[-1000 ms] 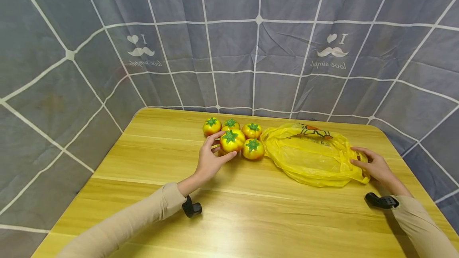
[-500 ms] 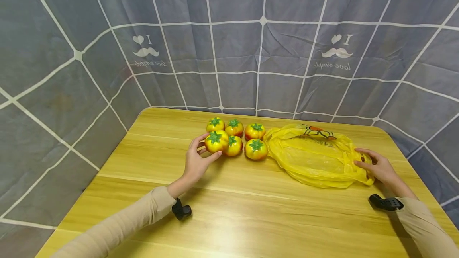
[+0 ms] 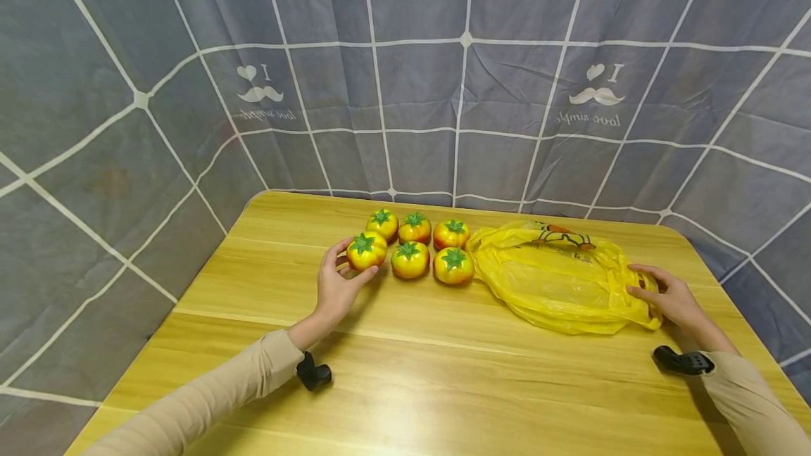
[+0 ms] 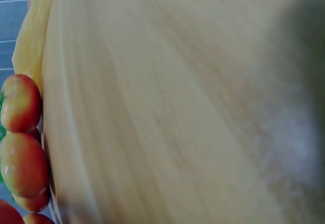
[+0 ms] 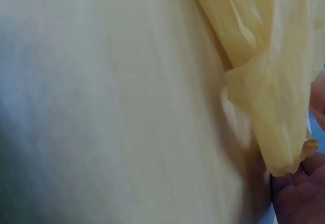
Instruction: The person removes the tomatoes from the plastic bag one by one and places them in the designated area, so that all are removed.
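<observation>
Head view alone takes in both arms: beige sleeves (image 3: 209,393) enter from the near edge of the glossy, pale wood-grain worktop (image 3: 443,385), each wrist carrying a small black camera. The left hand (image 3: 336,283) curls its fingers and thumb around the front-left tomato (image 3: 366,250), a smooth, round, yellow-orange fruit with a green star-shaped calyx. Just beside it stand the other tomatoes (image 3: 431,248), four of them, two in the front row and two behind, toward the far edge. The right hand (image 3: 665,295) pinches the right end of the yellow plastic bag (image 3: 557,276), thin, crinkled and translucent, lying flat near the far right corner, close against the tomatoes. Behind the worktop hangs a grey cloth backdrop (image 3: 405,90) with white lines.

The left wrist view shows the fruit only as blurred shapes at the left margin, with no fingers in view. The right wrist view adds the bag's folded film up close (image 5: 269,82), with fingertips (image 5: 299,193) below its corner.
</observation>
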A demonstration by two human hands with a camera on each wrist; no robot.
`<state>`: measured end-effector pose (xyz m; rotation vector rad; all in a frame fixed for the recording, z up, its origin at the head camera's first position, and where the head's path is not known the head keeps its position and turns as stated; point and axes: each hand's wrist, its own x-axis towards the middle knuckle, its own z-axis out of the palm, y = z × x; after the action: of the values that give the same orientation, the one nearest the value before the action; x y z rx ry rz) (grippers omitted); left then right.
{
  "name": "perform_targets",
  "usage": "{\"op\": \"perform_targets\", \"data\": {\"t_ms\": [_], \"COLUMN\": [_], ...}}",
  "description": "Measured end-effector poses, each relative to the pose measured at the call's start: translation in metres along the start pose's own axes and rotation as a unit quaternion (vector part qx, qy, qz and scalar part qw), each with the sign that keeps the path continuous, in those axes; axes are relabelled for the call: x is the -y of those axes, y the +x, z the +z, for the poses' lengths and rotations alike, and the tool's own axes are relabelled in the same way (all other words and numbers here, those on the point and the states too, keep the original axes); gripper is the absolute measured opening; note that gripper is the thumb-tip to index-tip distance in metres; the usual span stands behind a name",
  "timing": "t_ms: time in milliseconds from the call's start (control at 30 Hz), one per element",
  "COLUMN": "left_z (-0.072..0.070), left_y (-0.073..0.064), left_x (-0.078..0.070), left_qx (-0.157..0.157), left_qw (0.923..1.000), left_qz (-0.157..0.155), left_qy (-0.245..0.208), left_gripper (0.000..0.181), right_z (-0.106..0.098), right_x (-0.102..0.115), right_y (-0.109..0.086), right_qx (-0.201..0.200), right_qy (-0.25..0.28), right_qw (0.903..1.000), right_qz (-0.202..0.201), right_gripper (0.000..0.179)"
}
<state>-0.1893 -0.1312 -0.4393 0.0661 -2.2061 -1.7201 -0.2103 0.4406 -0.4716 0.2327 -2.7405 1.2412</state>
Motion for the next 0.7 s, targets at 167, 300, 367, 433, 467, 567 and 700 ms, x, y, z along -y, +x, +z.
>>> {"op": "perform_targets", "data": {"t_ms": [167, 300, 367, 433, 467, 567, 700], "left_z": [-0.001, 0.000, 0.001, 0.001, 0.001, 0.002, 0.002], "left_y": [-0.001, 0.000, 0.001, 0.002, 0.002, 0.004, 0.008], "left_x": [0.005, 0.008, 0.010, 0.011, 0.012, 0.013, 0.016], "left_qx": [0.006, 0.015, 0.020, 0.022, 0.022, 0.022, 0.020], "left_qw": [0.9992, 0.9978, 0.9973, 0.9968, 0.9967, 0.9962, 0.9958], "left_qz": [-0.024, -0.044, -0.054, -0.061, -0.065, -0.073, -0.079], "left_qy": [0.031, 0.047, 0.046, 0.046, 0.044, 0.042, 0.042], "left_gripper": [0.067, 0.067, 0.068, 0.068, 0.068, 0.068, 0.068], "right_z": [0.001, 0.002, 0.002, 0.001, 0.001, 0.001, 0.000], "right_x": [-0.001, -0.002, -0.001, -0.001, 0.000, 0.002, 0.003], "right_y": [0.000, -0.001, -0.001, -0.001, -0.001, -0.001, -0.001], "right_qx": [-0.004, -0.005, -0.004, -0.005, -0.005, -0.005, -0.005], "right_qy": [-0.020, -0.024, -0.021, -0.021, -0.020, -0.020, -0.020], "right_qw": [0.9998, 0.9997, 0.9997, 0.9996, 0.9996, 0.9997, 0.9998], "right_qz": [-0.007, -0.010, -0.013, -0.017, -0.016, -0.012, -0.008], "right_gripper": [0.048, 0.049, 0.049, 0.050, 0.049, 0.049, 0.050]}}
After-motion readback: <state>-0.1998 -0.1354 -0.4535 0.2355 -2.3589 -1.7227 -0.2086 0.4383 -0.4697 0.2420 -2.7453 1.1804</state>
